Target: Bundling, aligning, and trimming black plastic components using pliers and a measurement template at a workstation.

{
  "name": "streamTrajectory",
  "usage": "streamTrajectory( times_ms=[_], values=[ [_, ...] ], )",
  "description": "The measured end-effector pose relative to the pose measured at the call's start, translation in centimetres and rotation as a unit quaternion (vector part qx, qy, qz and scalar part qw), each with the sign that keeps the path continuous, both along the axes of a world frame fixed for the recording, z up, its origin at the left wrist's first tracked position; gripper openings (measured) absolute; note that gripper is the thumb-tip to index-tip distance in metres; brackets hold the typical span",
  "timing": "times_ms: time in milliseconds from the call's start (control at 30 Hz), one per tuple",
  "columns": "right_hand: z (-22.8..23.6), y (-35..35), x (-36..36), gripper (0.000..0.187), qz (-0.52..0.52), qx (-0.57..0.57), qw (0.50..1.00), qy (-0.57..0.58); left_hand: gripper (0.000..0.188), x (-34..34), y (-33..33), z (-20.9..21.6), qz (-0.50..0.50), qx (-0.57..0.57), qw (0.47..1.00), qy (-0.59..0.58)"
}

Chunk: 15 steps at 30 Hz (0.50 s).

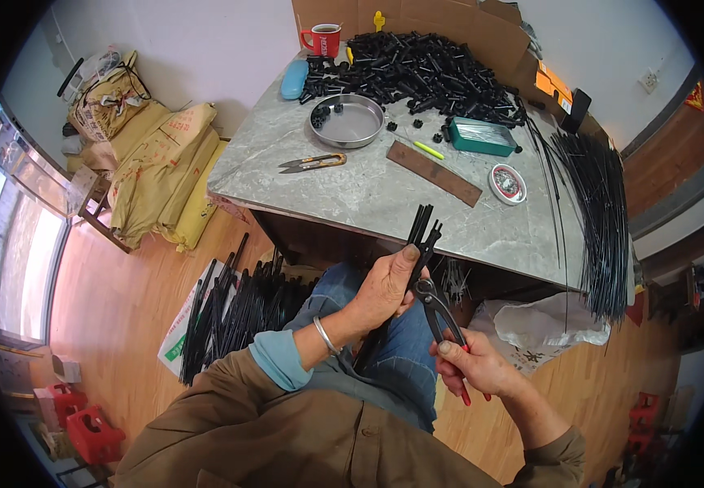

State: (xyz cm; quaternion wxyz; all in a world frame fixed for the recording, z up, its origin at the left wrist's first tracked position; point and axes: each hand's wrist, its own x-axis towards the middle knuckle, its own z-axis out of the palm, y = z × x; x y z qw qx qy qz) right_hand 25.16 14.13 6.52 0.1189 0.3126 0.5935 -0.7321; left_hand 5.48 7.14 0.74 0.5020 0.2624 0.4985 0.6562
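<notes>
My left hand (384, 285), a silver bangle at its wrist, is closed round a bundle of thin black rods (420, 226). Their upper ends stick up past my thumb, and the lower part runs down between my knees, mostly hidden. In my right hand (480, 364) is a pair of pincers (442, 315) with a dark head and red handle ends. The pincers' head lies against the bundle, right beside my left fingers; I cannot tell whether the jaws grip a rod. Both hands are over my lap, just in front of the table edge.
On the marbled table (303, 183) are a heap of black plastic parts (425, 73), a round metal pan (360, 122), thread snips (313, 163), a rusty metal strip (433, 173), a green box (482, 137) and long black rods (596, 220). More rods (242, 313) stand by my left leg.
</notes>
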Motion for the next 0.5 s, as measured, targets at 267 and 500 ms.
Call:
streamTrajectory(
  times_ms=[267,500],
  values=[
    [1.8,3.6,1.5,0.029,0.104,0.008,0.994,-0.012,0.063,-0.5,0.2,-0.7,-0.207,0.074,0.964,-0.149],
    [0.7,2.6,2.5,0.029,0.096,-0.030,0.995,0.003,0.064,-0.4,0.2,-0.5,-0.257,0.085,0.946,-0.177]
  ],
)
